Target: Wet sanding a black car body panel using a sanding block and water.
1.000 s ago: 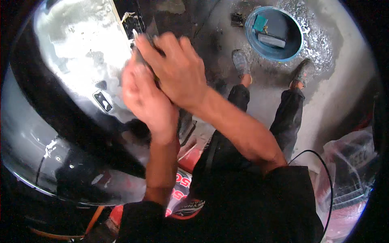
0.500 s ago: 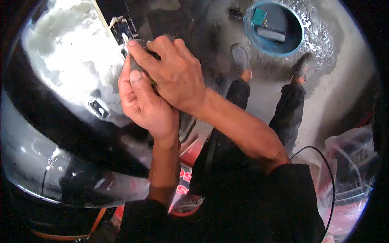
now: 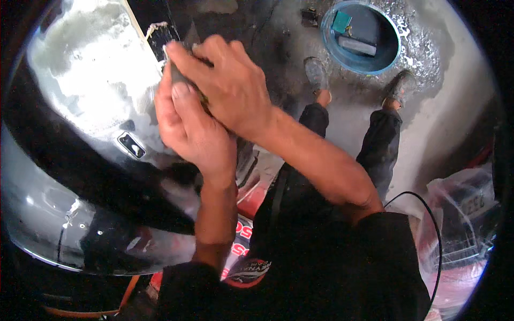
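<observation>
My left hand [image 3: 195,131] is cupped with its thumb pressed on a dark grey, flat piece [image 3: 178,76]. Over it lies my right hand [image 3: 235,93], fingers bent and forefinger stretched toward the panel's edge, gripping the same piece. Most of the piece is hidden by my fingers, so I cannot make out its exact kind. The fingertips are at the edge of a black vehicle panel [image 3: 85,142] covered by a large whitish, sanded-looking patch [image 3: 88,69]. Whitish residue [image 3: 157,25] clings along that edge, just beyond my fingers.
A small oblong recess [image 3: 131,145] sits in the panel. A curved glossy black body part [image 3: 107,235] lies lower left. On the wet floor, a blue basin [image 3: 327,53] holds a green piece [image 3: 342,21] and a grey block [image 3: 357,46]. A black cable [image 3: 436,230] loops at right, beside plastic-wrapped things [image 3: 460,214].
My right hand has shifted slightly up, its forefinger now covering more of the panel's edge. My left thumb has moved up a little with it. Both hands keep their grip.
</observation>
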A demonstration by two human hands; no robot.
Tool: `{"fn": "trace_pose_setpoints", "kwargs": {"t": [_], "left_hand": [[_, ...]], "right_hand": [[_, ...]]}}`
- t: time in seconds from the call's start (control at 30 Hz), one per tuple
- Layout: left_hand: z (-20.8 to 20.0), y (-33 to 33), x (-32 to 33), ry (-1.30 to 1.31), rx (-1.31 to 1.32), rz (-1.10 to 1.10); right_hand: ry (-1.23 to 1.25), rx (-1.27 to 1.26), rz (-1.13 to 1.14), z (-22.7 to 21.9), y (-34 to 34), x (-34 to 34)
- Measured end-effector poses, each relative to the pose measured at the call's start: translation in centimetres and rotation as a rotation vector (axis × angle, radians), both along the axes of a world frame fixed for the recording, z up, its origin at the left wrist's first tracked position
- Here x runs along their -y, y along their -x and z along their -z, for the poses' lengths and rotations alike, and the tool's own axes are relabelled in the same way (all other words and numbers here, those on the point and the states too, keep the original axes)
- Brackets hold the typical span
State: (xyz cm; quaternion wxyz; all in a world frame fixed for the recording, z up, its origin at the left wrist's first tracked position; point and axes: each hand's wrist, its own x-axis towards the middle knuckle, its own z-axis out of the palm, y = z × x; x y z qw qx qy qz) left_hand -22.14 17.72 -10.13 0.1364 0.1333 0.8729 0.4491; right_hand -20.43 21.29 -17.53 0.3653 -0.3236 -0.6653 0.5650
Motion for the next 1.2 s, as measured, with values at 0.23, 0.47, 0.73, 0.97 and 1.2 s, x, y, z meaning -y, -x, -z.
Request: {"fn": "trace_pose_setpoints", "kwargs": {"t": [0.23,0.47,0.73,0.97,1.2], "left_hand": [[0.2,-0.4,0.5,0.053,-0.104,0.046],[0.5,1.6,-1.8,-0.03,0.012,0.041],[-0.3,1.0,-1.8,-0.1,0.098,-0.022],[-0.3,-0.7,0.1,-0.015,0.032,-0.051],[0.0,0.5,-1.0,-0.055,0.056,-0.054]], "right_hand": [[0.09,-0.058,-0.049,-0.3,-0.8,0.2],[0.02,0.045,-0.039,-0.4,0.5,-0.8],[0.009,0.0,-0.057,-1.0,-0.5,-0.4],[-0.014,0.051,-0.063,-0.9,-0.7,-0.6],[-0.045,0.061,-0.057,-0.6,0.5,-1.8]]}}
